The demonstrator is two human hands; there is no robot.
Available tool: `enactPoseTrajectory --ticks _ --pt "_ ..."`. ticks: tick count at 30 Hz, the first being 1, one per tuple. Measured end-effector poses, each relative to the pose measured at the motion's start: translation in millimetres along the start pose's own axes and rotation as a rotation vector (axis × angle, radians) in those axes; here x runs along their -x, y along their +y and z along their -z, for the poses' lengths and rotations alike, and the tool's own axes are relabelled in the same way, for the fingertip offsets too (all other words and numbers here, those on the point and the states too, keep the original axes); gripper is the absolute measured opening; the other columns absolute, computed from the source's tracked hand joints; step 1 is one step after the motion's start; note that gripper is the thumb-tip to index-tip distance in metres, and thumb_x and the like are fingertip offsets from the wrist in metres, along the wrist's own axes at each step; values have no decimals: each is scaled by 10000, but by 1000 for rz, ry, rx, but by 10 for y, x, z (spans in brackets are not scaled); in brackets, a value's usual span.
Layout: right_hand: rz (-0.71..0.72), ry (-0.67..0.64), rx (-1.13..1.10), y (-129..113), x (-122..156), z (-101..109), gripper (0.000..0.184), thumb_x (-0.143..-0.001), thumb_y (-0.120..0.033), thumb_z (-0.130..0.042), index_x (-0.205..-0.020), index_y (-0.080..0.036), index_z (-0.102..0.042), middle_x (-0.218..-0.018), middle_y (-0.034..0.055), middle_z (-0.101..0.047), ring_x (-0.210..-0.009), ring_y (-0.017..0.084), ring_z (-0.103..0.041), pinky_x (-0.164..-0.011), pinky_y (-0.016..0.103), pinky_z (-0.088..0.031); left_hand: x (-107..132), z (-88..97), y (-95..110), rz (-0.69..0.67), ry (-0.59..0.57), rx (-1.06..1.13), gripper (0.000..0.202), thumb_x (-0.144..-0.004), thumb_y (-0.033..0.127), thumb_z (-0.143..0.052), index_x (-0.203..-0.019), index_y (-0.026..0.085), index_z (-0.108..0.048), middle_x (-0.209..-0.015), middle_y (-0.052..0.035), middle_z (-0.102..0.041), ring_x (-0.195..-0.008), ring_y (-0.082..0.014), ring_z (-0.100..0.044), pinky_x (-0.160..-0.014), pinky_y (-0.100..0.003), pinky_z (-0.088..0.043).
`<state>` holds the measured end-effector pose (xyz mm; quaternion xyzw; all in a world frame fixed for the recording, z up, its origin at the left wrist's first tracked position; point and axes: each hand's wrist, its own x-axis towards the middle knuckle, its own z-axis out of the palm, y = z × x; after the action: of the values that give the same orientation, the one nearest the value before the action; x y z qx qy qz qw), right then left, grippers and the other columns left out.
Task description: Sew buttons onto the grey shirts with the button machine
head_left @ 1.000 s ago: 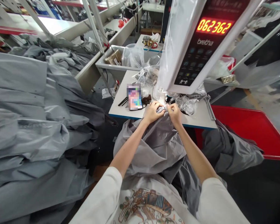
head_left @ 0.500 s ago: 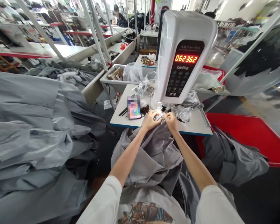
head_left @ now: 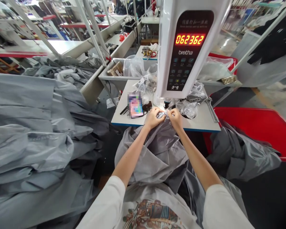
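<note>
Grey fabric [head_left: 154,156] hangs from the table edge down over my lap, its upper edge bunched between my two hands. My left hand [head_left: 154,118] pinches that edge from the left. From the right, my right hand [head_left: 174,118] grips it with thumb and fingers. Both hands are just below the head of a white machine [head_left: 193,47] whose red display reads 062362. A dark press tip [head_left: 166,103] sits right above the fingertips, lit by a small lamp. Whether the tip touches the cloth I cannot tell.
On the white table [head_left: 124,118] lie a phone [head_left: 135,106] and clear plastic bags [head_left: 188,108]. A red bin [head_left: 252,127] with grey cloth over its rim stands to the right. Large grey fabric piles [head_left: 26,133] fill the left. A grey tray [head_left: 105,75] is behind the table.
The view has tipped down slightly and come nearer the machine. Both hands keep their grip on the fabric edge, now slightly below the press tip.
</note>
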<state>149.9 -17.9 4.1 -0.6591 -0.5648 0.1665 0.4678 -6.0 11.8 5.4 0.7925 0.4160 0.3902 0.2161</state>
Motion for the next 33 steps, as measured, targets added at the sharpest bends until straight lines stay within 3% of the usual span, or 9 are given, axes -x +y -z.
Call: enactPoseTrajectory --ticks 7,12,15,17,19,23,25,30,33 --pt "-12 8 53 -3 10 -9 321 -858 -498 -457 -703 -217 -466 -651 -14 -543 -616 148 -483 -629 270 -336 -13 34 68 27 -27 37 226 -776 270 -673 -970 170 -613 -1032 -58 -589 -1022 -178 -557 -946 -309 -425" --pt "32 -100 104 7 -29 89 324 -876 -504 -436 -729 -220 -492 -635 -9 -551 -622 163 -502 -610 269 -323 -43 151 69 205 -69 118 554 -662 378 -771 -1115 165 -532 -1036 -69 -591 -983 -206 -573 -884 -328 -447" --pt "40 -187 128 -33 -78 184 298 -876 -487 -455 -748 -223 -507 -624 -17 -555 -616 162 -506 -604 264 -317 -86 284 12 360 -257 165 445 -716 531 -685 -945 168 -568 -810 -11 -588 -775 -177 -565 -729 -297 -437" --pt "54 -192 86 -98 -123 227 299 -883 -479 -451 -740 -221 -500 -604 -26 -532 -586 151 -491 -596 261 -317 -130 363 -11 361 -355 239 406 -762 566 -612 -815 165 -566 -735 8 -556 -711 -152 -529 -677 -275 -410" --pt "80 -161 12 -179 -174 246 316 -893 -484 -431 -734 -218 -495 -592 -25 -510 -566 146 -478 -592 265 -326 -176 416 2 343 -376 350 397 -765 557 -604 -789 162 -569 -763 6 -562 -738 -144 -523 -689 -263 -407" --pt "66 -106 -106 -290 -220 276 353 -880 -529 -439 -749 -211 -516 -648 6 -557 -600 160 -500 -599 278 -358 -187 482 111 423 -304 499 388 -738 536 -630 -833 163 -573 -808 4 -575 -764 -133 -525 -719 -249 -410" --pt "22 -179 -143 -298 -169 335 378 -874 -554 -444 -757 -204 -527 -647 2 -556 -590 153 -491 -584 275 -356 -111 540 179 413 -316 479 372 -743 523 -635 -802 163 -560 -786 10 -556 -747 -126 -510 -704 -241 -402" --pt "-25 -577 -232 -355 212 673 343 -755 -508 -653 -864 -188 -593 -713 -6 -594 -650 154 -526 -596 263 -394 288 786 396 368 -440 412 359 -721 465 -702 -761 176 -494 -673 49 -459 -607 -88 -419 -559 -208 -336" --pt "107 -584 -199 -504 503 926 139 -802 -335 -604 -795 -200 -575 -715 -7 -590 -636 137 -516 -587 253 -393 531 970 608 225 -401 242 282 -777 373 -669 -719 186 -466 -636 54 -439 -557 -79 -376 -521 -209 -309"
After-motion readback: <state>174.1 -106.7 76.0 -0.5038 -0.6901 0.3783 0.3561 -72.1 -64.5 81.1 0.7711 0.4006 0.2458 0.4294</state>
